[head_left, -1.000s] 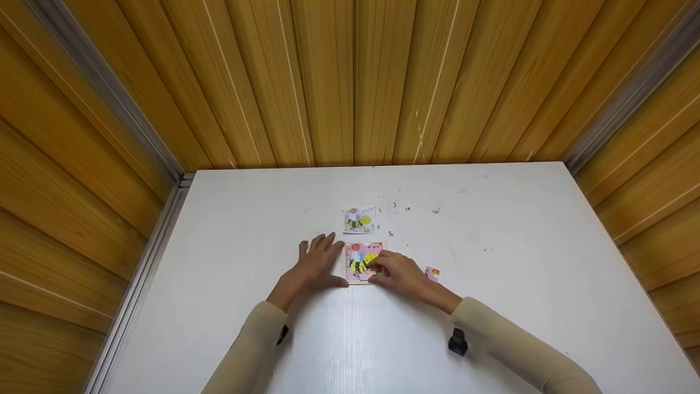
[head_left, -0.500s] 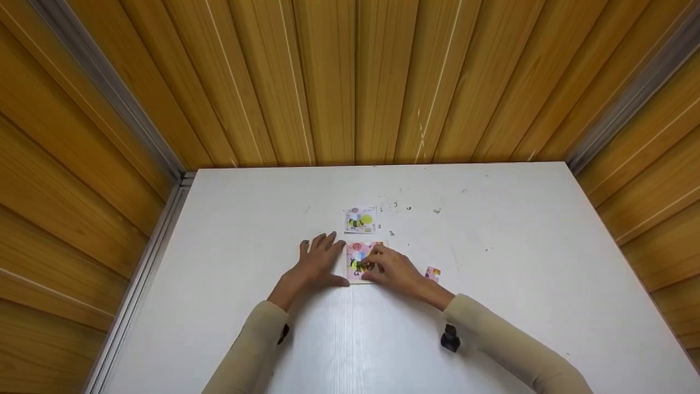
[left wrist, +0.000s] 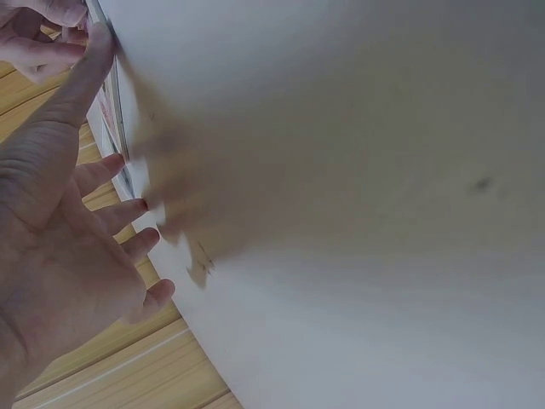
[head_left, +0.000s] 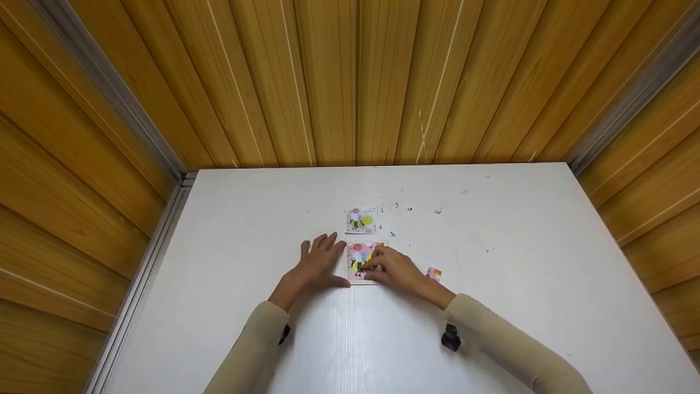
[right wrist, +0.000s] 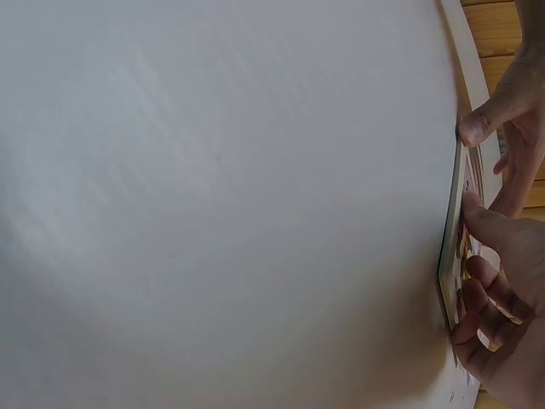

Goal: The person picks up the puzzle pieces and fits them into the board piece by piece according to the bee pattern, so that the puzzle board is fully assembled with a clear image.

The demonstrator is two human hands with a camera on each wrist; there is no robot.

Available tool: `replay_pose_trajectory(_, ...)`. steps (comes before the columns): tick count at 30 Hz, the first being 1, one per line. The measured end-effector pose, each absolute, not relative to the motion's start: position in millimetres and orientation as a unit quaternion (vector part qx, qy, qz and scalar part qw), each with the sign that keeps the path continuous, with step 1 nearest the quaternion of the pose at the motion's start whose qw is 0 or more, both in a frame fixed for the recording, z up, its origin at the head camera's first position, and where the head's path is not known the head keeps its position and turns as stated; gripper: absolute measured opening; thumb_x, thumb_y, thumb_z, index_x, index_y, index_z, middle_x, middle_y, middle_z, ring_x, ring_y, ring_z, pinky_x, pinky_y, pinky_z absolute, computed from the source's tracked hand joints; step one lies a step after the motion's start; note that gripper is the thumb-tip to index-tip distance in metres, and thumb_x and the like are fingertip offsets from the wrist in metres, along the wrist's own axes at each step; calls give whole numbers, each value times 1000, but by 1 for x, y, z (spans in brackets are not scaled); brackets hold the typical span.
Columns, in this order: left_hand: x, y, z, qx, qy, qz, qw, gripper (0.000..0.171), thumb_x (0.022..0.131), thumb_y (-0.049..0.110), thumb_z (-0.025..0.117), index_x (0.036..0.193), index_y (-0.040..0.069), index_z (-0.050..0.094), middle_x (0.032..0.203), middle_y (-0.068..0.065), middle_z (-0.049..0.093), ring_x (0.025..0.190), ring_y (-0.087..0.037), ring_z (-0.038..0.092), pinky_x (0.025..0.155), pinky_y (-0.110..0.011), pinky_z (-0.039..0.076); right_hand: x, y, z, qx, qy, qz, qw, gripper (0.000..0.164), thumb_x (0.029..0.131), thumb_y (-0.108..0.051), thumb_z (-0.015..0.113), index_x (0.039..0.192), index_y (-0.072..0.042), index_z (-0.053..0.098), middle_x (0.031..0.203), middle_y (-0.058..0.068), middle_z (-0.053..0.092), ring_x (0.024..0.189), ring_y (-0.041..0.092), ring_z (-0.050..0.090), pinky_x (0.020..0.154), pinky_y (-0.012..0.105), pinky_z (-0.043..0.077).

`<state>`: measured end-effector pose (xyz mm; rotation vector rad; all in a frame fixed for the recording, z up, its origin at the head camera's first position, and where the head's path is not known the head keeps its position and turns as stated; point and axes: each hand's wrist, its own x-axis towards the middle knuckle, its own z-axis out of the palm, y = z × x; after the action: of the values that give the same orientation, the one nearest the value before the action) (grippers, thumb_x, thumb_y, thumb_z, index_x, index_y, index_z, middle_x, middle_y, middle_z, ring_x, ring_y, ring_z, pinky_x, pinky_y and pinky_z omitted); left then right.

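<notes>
A square bee jigsaw puzzle (head_left: 356, 251) lies in its shallow frame on the white table. Spread along its left side is my left hand (head_left: 316, 265), its thumb at the near left corner and its forefinger by the far left one. My right hand (head_left: 398, 269) reaches over the right half with curled fingers, pinching a puzzle piece low on the picture; the fingers mostly hide that piece. In the right wrist view the thumb (right wrist: 490, 223) and curled fingers meet at the puzzle's surface. A loose pink puzzle piece (head_left: 434, 273) lies right of the right wrist.
Behind the puzzle lies a small card (head_left: 361, 220) with the same bee picture. Dark specks mark the white table (head_left: 492, 230) at the back right. Wood-patterned panels (head_left: 328, 82) stand behind the table and at both sides.
My right hand has shifted slightly left over the puzzle, its fingertips moving toward the picture's middle. My left hand has stayed at the left edge.
</notes>
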<state>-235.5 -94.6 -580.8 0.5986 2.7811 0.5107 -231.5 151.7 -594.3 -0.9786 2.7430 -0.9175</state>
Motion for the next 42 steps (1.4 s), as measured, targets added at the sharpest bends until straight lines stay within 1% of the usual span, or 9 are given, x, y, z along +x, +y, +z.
replay_pose_trajectory(7, -235, -95, -582, 208, 955, 175, 123, 99, 78, 56, 83, 155, 12, 40, 167, -19, 27, 154, -44, 22, 117, -72, 18, -233, 150, -598, -315, 896, -311, 32, 21, 88, -27, 80, 106, -16, 81, 99, -1, 63, 85, 9, 52, 77, 28, 46)
replay_pose_trajectory(14, -235, -95, -582, 209, 954, 176, 121, 99, 77, 56, 83, 155, 11, 40, 167, -19, 27, 154, -45, 23, 117, -71, 18, -224, 153, -601, -299, 896, -327, 24, 24, 92, -26, 76, 114, -17, 80, 103, -1, 61, 91, 11, 52, 79, 28, 46)
replay_pose_trajectory(19, -236, -95, -584, 208, 954, 176, 123, 100, 77, 56, 84, 155, 11, 40, 167, -19, 27, 154, -45, 22, 118, -70, 17, -221, 156, -601, -320, 897, -305, 9, 23, 94, -24, 74, 115, -18, 80, 104, 1, 61, 92, 12, 53, 79, 28, 48)
replay_pose_trajectory(26, -236, -95, -583, 210, 954, 177, 117, 100, 77, 55, 84, 155, 11, 40, 167, -20, 28, 153, -46, 24, 118, -70, 18, -225, 156, -596, -360, 899, -250, -15, 18, 93, -23, 74, 109, -19, 82, 104, 4, 62, 92, 15, 55, 78, 31, 50)
replay_pose_trajectory(29, -236, -94, -583, 208, 955, 177, 119, 100, 77, 56, 84, 155, 11, 40, 167, -20, 28, 153, -45, 23, 118, -70, 18, -226, 159, -598, -347, 901, -261, -2, 20, 94, -26, 73, 111, -20, 81, 107, 3, 61, 95, 15, 55, 80, 33, 51)
replay_pose_trajectory(32, -237, -94, -584, 206, 955, 177, 123, 100, 77, 56, 83, 155, 12, 40, 168, -18, 27, 154, -44, 23, 117, -70, 18, -226, 163, -600, -319, 900, -296, 9, 22, 93, -27, 75, 112, -17, 80, 108, 1, 60, 98, 14, 55, 83, 34, 50)
replay_pose_trajectory(34, -238, -94, -584, 204, 955, 176, 124, 100, 77, 56, 83, 156, 13, 40, 168, -18, 26, 154, -43, 23, 117, -69, 18, -226, 166, -602, -300, 901, -315, 8, 23, 91, -28, 77, 109, -15, 79, 107, 0, 61, 98, 13, 55, 84, 34, 50)
replay_pose_trajectory(37, -238, -94, -584, 203, 955, 176, 127, 100, 78, 56, 83, 156, 13, 39, 168, -17, 26, 154, -43, 22, 118, -69, 18, -224, 170, -603, -275, 903, -330, 2, 21, 88, -28, 80, 104, -14, 80, 102, -1, 60, 94, 12, 54, 82, 32, 49)
replay_pose_trajectory(42, -239, -95, -587, 204, 955, 175, 126, 100, 78, 56, 83, 156, 13, 39, 168, -17, 26, 154, -43, 22, 118, -70, 17, -222, 170, -604, -257, 907, -334, -3, 16, 87, -26, 81, 98, -15, 82, 99, -2, 59, 92, 11, 53, 80, 30, 48)
